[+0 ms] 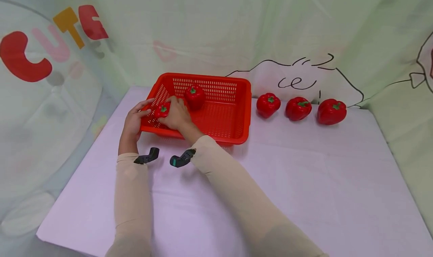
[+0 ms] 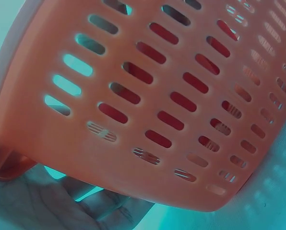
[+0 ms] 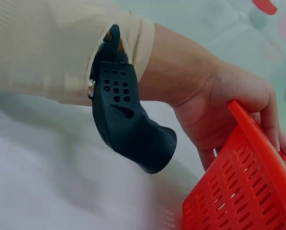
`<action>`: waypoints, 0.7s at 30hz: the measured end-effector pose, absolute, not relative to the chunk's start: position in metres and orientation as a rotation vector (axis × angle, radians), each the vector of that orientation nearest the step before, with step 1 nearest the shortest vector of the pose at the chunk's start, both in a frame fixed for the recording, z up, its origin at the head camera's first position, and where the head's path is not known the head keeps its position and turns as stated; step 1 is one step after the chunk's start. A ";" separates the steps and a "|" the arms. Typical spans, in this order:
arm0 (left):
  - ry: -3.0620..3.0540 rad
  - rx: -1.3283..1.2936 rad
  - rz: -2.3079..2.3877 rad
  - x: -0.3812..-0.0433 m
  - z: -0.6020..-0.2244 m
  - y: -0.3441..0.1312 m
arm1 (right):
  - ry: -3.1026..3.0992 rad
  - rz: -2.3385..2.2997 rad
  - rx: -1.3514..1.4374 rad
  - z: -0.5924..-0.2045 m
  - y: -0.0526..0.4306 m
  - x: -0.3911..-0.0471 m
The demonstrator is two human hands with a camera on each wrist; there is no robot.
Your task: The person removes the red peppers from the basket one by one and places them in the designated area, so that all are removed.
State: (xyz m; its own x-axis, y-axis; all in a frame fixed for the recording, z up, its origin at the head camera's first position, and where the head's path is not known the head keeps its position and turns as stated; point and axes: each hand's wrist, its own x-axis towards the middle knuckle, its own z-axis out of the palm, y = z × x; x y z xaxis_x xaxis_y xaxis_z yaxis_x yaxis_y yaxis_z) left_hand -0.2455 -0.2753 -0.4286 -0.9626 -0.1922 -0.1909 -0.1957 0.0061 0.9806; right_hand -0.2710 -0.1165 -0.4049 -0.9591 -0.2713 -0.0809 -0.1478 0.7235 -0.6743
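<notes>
A pale lilac worktop (image 1: 338, 182) stood before a light greenish cloth backdrop (image 1: 203, 27). At the left, printed letters read a red C (image 1: 11, 54), a pink U (image 1: 61, 54), an orange T (image 1: 69, 22) and a red E (image 1: 88, 22). Black lines outlined a white cartoon shape (image 1: 267, 73) behind, with a small triangle (image 1: 418, 80) farther right.

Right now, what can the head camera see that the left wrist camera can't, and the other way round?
Only the head view: three red peppers in a row right of the red basket, and colourful letters behind. Only the left wrist view: the slotted wall from outside, up close, with red showing through. Both: the red basket and the left hand at its edge.
</notes>
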 end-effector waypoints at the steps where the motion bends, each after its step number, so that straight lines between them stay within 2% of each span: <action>1: 2.225 -0.432 2.172 -0.246 -0.428 -0.275 | 2.751 -1.071 -0.341 -0.404 -0.116 -0.271; 21: 2.216 -0.448 2.185 -0.250 -0.431 -0.277 | 2.733 -1.596 -0.472 -0.395 -0.106 -0.263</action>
State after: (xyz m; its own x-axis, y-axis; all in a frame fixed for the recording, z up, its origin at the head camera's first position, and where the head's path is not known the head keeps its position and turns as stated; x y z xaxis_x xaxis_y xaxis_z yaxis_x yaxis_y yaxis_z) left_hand -0.2495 -0.2775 -0.4306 -0.9595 -0.2023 -0.1963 -0.1991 -0.0068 0.9800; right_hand -0.2627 -0.1059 -0.3947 -0.9548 -0.2226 0.1971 -0.2811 0.4595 -0.8425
